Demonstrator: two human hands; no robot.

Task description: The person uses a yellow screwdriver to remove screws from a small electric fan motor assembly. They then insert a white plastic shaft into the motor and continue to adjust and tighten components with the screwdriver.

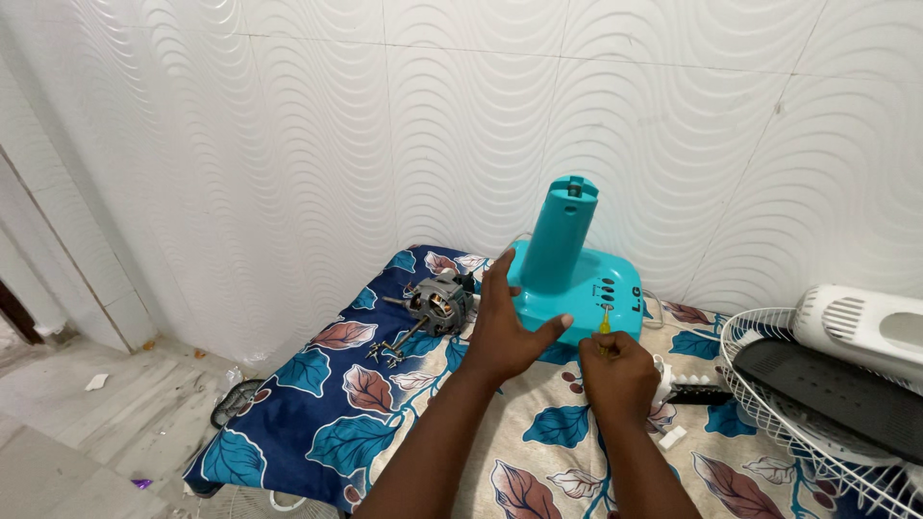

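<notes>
Motor beside left hand, grille w/ blade right, maybe.

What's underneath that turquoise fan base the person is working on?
The turquoise fan base sits on a leaf-patterned cloth, blue and cream. The left hand rests against it; the right hand holds a yellow screwdriver. Whatever lies beneath the cloth is hidden.
</notes>
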